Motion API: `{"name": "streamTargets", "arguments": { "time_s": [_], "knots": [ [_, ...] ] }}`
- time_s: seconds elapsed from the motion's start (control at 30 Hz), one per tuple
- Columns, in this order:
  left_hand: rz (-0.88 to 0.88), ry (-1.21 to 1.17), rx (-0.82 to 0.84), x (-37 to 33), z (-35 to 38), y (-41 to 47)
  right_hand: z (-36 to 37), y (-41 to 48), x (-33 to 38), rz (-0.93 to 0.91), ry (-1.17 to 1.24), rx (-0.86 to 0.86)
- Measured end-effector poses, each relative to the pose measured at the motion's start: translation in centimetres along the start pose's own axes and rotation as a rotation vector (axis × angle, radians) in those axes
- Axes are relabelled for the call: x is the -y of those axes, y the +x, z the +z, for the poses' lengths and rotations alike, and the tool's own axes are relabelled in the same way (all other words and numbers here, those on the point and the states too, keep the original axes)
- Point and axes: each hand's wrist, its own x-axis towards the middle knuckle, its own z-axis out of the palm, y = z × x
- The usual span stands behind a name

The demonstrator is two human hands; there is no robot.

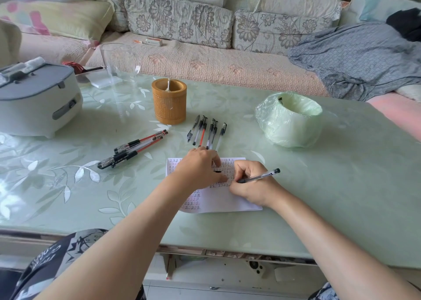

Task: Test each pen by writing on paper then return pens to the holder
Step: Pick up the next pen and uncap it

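Writing with a black-capped clear gel pen (258, 177) pinched in the right hand (251, 185) fingers, left hand (198, 169) flat on the white character-covered paper sheet (224, 200), risks smudging wet ink if that palm slides.

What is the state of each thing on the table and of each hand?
right hand: gripping a black pen, writing
left hand: flat, pressing the paper
paper: partly filled with marks
bamboo holder: upright, nearly empty
row of pens: lying capped
pile of pens: lying bunched
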Motion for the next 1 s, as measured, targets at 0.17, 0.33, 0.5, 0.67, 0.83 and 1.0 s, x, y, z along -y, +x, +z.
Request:
{"name": "streamTargets", "arguments": {
  "time_s": [0.17,0.33,0.5,0.67,0.83,1.0],
  "knots": [
    [0.014,0.019,0.028,-0.2,-0.4,-0.1,-0.5,0.1,0.1,0.065,0.181,-0.107],
    [0.046,0.039,0.115,0.3,-2.3,-0.4,-0.7,0.2,0.3,0.104,0.299,-0.130],
    [0.048,0.067,0.119,0.8,-3.1,-0.8,-0.9,0.2,0.6,0.141,0.328,-0.122],
    [0.029,0.032,0.100,0.7,-3.1,-0.7,-1.3,0.3,1.2,0.172,0.474,-0.033],
    [0.044,0.021,0.069,0.8,-3.8,-0.8,-1.9,0.4,1.8,0.149,0.599,-0.016],
    [0.064,0.013,0.085,1.0,-4.2,-0.8,-1.7,0.9,1.6,0.076,0.048,-0.125]
  ]
}}
